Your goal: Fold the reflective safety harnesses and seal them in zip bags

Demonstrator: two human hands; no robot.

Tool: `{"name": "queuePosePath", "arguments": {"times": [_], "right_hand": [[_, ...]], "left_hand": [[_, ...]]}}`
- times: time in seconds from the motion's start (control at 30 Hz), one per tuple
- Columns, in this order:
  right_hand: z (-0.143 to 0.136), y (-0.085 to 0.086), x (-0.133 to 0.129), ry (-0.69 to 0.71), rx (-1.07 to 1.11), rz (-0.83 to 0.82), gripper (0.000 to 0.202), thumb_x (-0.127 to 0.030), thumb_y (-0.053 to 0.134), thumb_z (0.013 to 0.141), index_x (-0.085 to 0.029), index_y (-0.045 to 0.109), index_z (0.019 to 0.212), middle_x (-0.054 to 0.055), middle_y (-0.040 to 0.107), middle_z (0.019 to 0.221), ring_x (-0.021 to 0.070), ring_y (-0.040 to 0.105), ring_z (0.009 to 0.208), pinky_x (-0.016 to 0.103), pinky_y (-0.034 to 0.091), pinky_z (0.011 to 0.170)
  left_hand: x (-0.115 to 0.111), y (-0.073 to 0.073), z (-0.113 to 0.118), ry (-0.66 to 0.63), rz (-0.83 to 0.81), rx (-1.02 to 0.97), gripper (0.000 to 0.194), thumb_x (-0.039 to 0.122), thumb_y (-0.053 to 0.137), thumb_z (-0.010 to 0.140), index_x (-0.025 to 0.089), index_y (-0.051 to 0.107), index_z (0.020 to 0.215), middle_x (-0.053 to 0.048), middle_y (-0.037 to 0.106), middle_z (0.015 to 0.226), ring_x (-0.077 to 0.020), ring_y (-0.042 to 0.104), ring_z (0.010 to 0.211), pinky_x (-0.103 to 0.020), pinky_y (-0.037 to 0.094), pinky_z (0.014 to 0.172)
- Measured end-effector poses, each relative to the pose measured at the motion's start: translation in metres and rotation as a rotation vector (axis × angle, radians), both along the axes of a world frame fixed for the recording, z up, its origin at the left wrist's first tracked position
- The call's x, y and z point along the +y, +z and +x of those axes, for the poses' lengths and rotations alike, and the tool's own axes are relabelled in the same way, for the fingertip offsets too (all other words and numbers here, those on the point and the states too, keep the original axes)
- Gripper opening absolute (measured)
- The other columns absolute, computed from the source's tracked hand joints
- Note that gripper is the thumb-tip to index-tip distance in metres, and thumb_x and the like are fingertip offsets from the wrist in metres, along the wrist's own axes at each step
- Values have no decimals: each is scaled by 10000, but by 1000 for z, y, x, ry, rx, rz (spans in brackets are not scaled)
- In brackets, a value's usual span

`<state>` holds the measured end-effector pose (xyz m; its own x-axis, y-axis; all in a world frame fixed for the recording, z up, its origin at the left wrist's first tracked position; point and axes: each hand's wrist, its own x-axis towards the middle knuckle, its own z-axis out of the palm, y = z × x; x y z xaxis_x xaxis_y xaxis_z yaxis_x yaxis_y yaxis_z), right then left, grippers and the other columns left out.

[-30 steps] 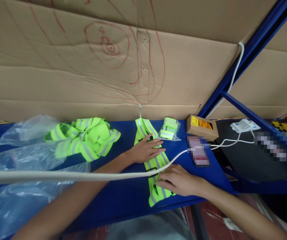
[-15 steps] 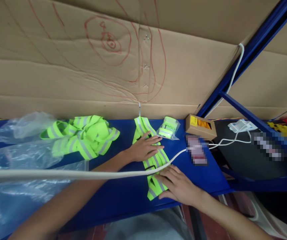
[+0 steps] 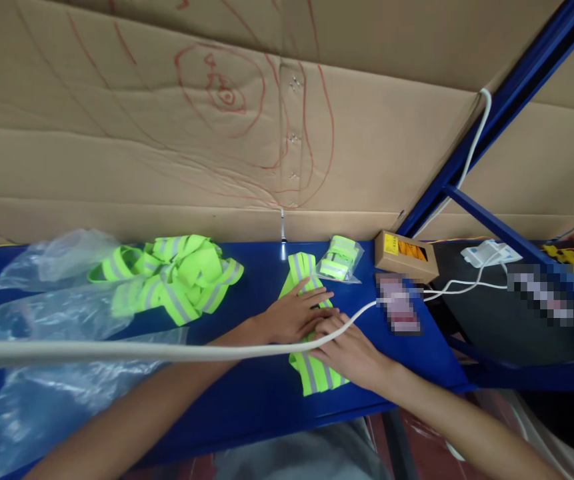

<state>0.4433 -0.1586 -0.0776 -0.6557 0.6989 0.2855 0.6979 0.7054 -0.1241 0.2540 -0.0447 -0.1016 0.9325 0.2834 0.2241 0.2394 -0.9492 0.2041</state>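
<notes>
A folded bundle of yellow-green reflective safety straps (image 3: 311,375) with silver stripes lies on the blue table in front of me. My left hand (image 3: 294,312) rests palm down over its middle, fingers stretched out across the bands. Close beside it, my right hand (image 3: 351,350) bends its fingers onto the nearer part of the bundle; its thumb is hidden. The fingertips of both hands meet or overlap. A white cable (image 3: 191,352) passes in front of the view, hiding some of the bundle and the right fingers.
A loose heap of similar straps (image 3: 177,277) lies left, beside clear plastic bags (image 3: 61,393). Behind the hands sit a bagged strap set (image 3: 339,257) and a cardboard box (image 3: 407,257). A blurred-out pink item (image 3: 397,303) lies right. Cardboard (image 3: 391,147) and a blue frame (image 3: 517,120) border the table.
My right hand has moved up against my left. The bundle looks shorter, its far end drawn nearer and its near end now broader. A small shiny item shows at the table's back edge.
</notes>
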Motion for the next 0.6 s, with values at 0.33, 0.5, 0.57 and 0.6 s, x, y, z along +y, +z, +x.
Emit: {"name": "queuePosePath", "arguments": {"times": [0.33,0.5,0.57,0.6], "right_hand": [[9,11,-33,14,1,-110,569,-544,646,931,-137,606,1326,139,704,1210,289,648,1170,430,492,1045],[11,46,-14,15,43,-422,379,-549,586,978,-234,664,1173,37,765,1048,213,731,967,296,534,821],[10,54,-1,39,71,-451,321,-510,559,1008,-253,659,1171,25,759,1101,196,713,1029,277,511,841],[8,54,7,74,82,-435,295,-489,544,1021,-252,666,1147,23,754,1116,186,699,1055,277,497,872]], "left_hand": [[1,9,-1,29,-148,-4,442,330,328,1083,317,490,1495,-41,431,1600,-207,354,1514,-449,163,1291],[-7,15,-5,-22,-138,5,453,362,366,1076,279,473,1509,-64,371,1630,-217,319,1530,-406,225,1277],[-6,12,-5,-48,-129,20,461,373,375,1073,279,461,1516,-66,351,1640,-215,287,1543,-413,194,1287],[-5,10,-5,-58,-124,25,469,384,394,1067,273,456,1519,-71,343,1644,-220,269,1551,-423,170,1293]]}}
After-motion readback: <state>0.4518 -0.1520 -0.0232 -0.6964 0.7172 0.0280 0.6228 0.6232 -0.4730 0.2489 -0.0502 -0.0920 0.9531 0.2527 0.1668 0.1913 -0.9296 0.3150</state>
